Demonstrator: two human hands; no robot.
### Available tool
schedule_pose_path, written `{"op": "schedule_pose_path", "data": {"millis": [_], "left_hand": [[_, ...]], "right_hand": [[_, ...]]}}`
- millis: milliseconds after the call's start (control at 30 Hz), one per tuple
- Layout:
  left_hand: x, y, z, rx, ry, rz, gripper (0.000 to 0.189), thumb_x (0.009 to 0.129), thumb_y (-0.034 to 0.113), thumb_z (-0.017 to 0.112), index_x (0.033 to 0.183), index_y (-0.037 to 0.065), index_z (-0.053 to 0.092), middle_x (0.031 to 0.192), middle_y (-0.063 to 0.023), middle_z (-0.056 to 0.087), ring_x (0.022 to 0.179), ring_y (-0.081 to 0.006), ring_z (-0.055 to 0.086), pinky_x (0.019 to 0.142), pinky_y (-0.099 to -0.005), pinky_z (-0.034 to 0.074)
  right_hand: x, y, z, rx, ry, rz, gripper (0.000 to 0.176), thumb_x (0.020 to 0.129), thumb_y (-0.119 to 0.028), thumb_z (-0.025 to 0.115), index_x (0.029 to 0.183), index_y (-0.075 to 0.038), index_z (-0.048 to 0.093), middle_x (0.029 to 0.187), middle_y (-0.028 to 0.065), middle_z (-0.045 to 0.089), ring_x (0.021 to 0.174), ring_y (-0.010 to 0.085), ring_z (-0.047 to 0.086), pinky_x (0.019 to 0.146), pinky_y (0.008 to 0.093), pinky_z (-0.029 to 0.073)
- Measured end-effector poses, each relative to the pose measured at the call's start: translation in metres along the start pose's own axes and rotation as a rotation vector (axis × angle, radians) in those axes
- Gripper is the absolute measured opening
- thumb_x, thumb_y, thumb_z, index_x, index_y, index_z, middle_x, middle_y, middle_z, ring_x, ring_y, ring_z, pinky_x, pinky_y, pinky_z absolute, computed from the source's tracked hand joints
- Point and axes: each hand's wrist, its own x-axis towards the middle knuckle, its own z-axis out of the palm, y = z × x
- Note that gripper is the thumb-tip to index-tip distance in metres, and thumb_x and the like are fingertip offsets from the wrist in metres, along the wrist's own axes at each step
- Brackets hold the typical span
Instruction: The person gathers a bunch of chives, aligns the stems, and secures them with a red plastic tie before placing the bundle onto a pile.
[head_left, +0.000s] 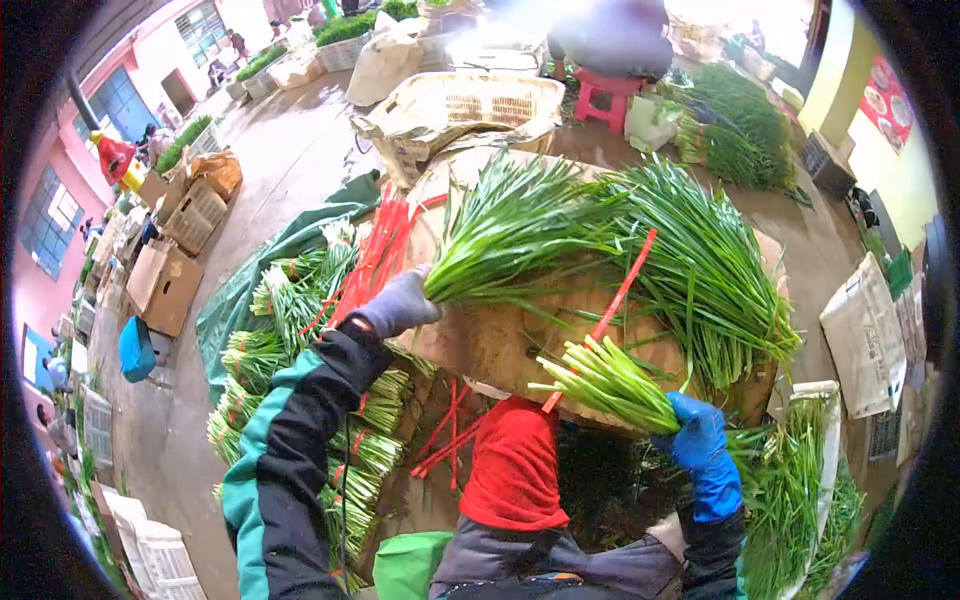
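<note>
My left hand (402,303), in a grey glove, closes on the near left end of a bunch of long flat green leaves, which look like garlic chives (530,225). My right hand (700,440), in a blue glove, grips a smaller bunch of chives (615,383), its pale stem ends pointing left. Beneath that smaller bunch a red strip (620,285) lies slanting across the wooden board (480,340). A large loose heap of chives (700,270) covers the board's right side. My fingertips are partly hidden on both hands.
Several tied bundles (370,440) are stacked at left on a green sheet (225,320). Red strips (375,245) hang at the board's left edge. A yellow crate (480,100) stands beyond the board. More greens fill a white-edged container (825,460) at right. Another person sits on a red stool (605,95).
</note>
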Motion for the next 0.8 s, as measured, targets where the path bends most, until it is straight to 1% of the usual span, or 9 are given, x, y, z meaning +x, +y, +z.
{"op": "schedule_pose_path", "data": {"millis": [33,233,400,433,467,533,600,667,800], "left_hand": [[-0.005,0.012,-0.011,-0.250,-0.048,0.041,0.050,0.064,0.014,0.063,0.110,-0.003,0.053,0.076,-0.0136,0.062,0.070,-0.0199,0.060,0.064,-0.0307,0.047],[-0.032,0.097,-0.073,-0.314,-0.192,0.081,0.032,0.069,0.010,0.061,0.099,0.001,0.059,0.075,0.0026,0.056,0.065,-0.0059,0.049,0.059,-0.0233,0.043],[-0.051,0.165,-0.080,-0.287,-0.215,0.339,0.041,0.071,0.002,0.060,0.112,0.003,0.055,0.085,0.0001,0.057,0.076,-0.0081,0.050,0.065,-0.0237,0.044],[-0.049,0.172,-0.067,-0.291,-0.142,0.501,0.054,0.071,-0.002,0.060,0.123,0.004,0.047,0.094,-0.0027,0.058,0.082,-0.0093,0.049,0.071,-0.0246,0.045],[-0.057,0.179,-0.061,-0.345,-0.332,0.249,0.064,0.071,-0.003,0.061,0.131,0.005,0.040,0.100,-0.0059,0.059,0.091,-0.0100,0.050,0.080,-0.0261,0.044],[-0.050,0.161,-0.015,-0.299,-0.384,0.383,0.068,0.073,-0.001,0.062,0.135,0.007,0.036,0.104,-0.0090,0.059,0.094,-0.0115,0.052,0.085,-0.0268,0.043],[-0.046,0.143,0.029,-0.074,-0.343,0.507,0.074,0.073,0.008,0.066,0.138,0.007,0.031,0.109,-0.0115,0.059,0.099,-0.0130,0.053,0.090,-0.0280,0.041],[-0.046,0.144,0.046,-0.198,-0.571,0.324,0.080,0.067,0.028,0.065,0.134,-0.001,0.033,0.106,-0.0270,0.057,0.097,-0.0388,0.057,0.085,-0.0395,0.046],[-0.057,0.148,0.063,0.259,-0.425,0.424,0.107,0.058,0.051,0.074,0.135,-0.006,0.025,0.111,-0.0252,0.054,0.100,-0.0384,0.054,0.088,-0.0403,0.043]], "right_hand": [[0.000,0.010,0.000,-0.110,0.089,-0.079,0.039,0.058,-0.016,0.075,0.093,-0.008,0.061,0.078,0.0145,0.062,0.073,0.0340,0.061,0.062,0.0372,0.048],[0.025,-0.024,0.003,-0.223,-0.032,-0.142,0.023,0.065,-0.014,0.065,0.087,-0.012,0.059,0.074,0.0134,0.060,0.069,0.0353,0.060,0.058,0.0415,0.047],[0.045,-0.036,0.046,-0.278,-0.198,-0.166,0.009,0.072,-0.014,0.056,0.081,-0.011,0.056,0.075,0.0147,0.059,0.068,0.0373,0.059,0.058,0.0455,0.047],[0.050,-0.031,0.055,-0.276,-0.144,-0.190,0.016,0.068,-0.019,0.062,0.082,-0.013,0.057,0.072,0.0123,0.058,0.068,0.0355,0.059,0.058,0.0438,0.047],[0.053,-0.026,0.065,-0.274,-0.091,-0.216,0.023,0.065,-0.025,0.068,0.084,-0.014,0.059,0.068,0.0100,0.057,0.068,0.0338,0.059,0.058,0.0421,0.047],[0.051,-0.016,0.073,-0.245,0.110,-0.315,0.022,0.067,-0.024,0.069,0.085,-0.014,0.060,0.073,0.0099,0.059,0.069,0.0336,0.060,0.060,0.0423,0.047],[0.050,-0.015,0.072,-0.202,0.124,-0.313,0.022,0.068,-0.024,0.068,0.086,-0.014,0.060,0.074,0.0102,0.059,0.070,0.0334,0.060,0.061,0.0421,0.047],[0.048,-0.011,0.071,-0.181,0.125,-0.296,0.022,0.068,-0.024,0.067,0.086,-0.014,0.060,0.075,0.0106,0.059,0.071,0.0332,0.060,0.061,0.0419,0.047],[0.048,-0.005,0.074,-0.140,0.125,-0.286,0.021,0.069,-0.023,0.065,0.087,-0.013,0.060,0.077,0.0113,0.059,0.073,0.0329,0.060,0.063,0.0416,0.048]]}}
